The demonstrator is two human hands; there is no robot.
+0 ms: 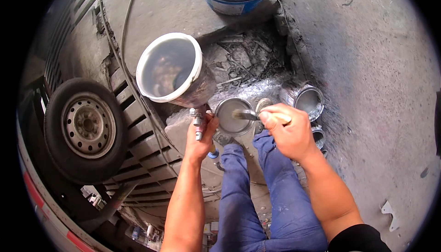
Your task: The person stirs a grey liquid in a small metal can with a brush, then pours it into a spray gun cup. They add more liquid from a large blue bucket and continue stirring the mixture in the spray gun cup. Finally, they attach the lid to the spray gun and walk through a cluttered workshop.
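My left hand (pixel 200 138) is wrapped round the handle of a spray gun (pixel 197 118). A large round pot (pixel 202 86) with a white rim sits on top of the gun, tilted, with dark liquid visible inside. Below the grip, a blue hose fitting (pixel 213 153) shows. My right hand (pixel 294 131) grips a paintbrush (pixel 248 114) by its pale handle. The bristles are over the mouth of an open paint can (pixel 233 134) with grey contents, between my shoes; whether they touch the paint I cannot tell.
Beside my right foot stand several paint-smeared cans (pixel 289 95). Ahead lies a pit (pixel 248 61) of charred debris, with a blue drum (pixel 225 6) beyond it. At left are a wheel (pixel 87 153), slatted grating (pixel 133 114) and long hoses (pixel 126 70). A metal bracket (pixel 390 216) lies far right.
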